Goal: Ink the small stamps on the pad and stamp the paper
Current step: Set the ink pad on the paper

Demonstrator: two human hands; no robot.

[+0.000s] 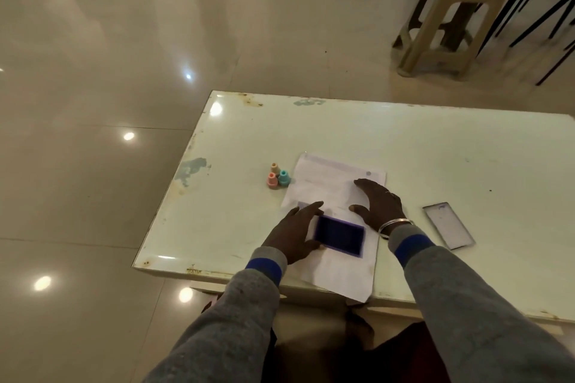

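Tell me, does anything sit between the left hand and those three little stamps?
Nothing visible does. The left hand is at the ink pad's left end; only the paper's corner and bare table lie between it and the three small stamps.

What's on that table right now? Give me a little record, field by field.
Table: white, glossy
Paper: at the near edge, overhanging it
Ink pad: purple, uncovered, on the paper
Lid: on the table, right of the paper
Stamps: three, upright, clustered left of the paper
Left hand: touches the ink pad's left end
Right hand: flat on the paper
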